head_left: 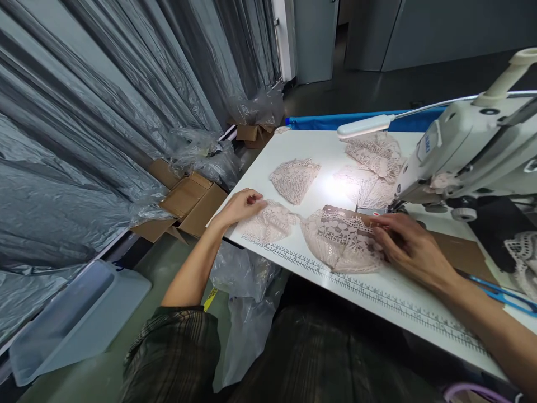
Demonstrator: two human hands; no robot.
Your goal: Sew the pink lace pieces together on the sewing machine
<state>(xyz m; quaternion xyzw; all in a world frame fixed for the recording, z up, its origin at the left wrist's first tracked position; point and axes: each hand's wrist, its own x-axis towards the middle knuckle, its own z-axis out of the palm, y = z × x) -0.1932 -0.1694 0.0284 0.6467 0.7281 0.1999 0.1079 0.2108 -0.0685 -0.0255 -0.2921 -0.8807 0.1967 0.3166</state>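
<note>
Two pale pink lace cups, joined in a row, lie along the front of the white sewing table. My left hand [242, 207] is at the upper left edge of the left lace cup [271, 224], fingers bent and closed on that edge. The right lace cup [342, 240] lies partly over a brown plate [335, 211]. Close to the sewing machine's needle area, my right hand [409, 243] grips this cup's right edge between thumb and fingers. The sewing machine [448, 145] stands at the right. Its presser foot is mostly hidden behind my right fingers.
A separate lace cup [295, 179] lies farther back, and several lace pieces [375, 159] are heaped beside the machine under a lamp [364, 126]. Blue-handled scissors [499, 291] lie at right. A printed ruler [302, 260] follows the front edge. Cardboard boxes [195, 204] stand on the floor.
</note>
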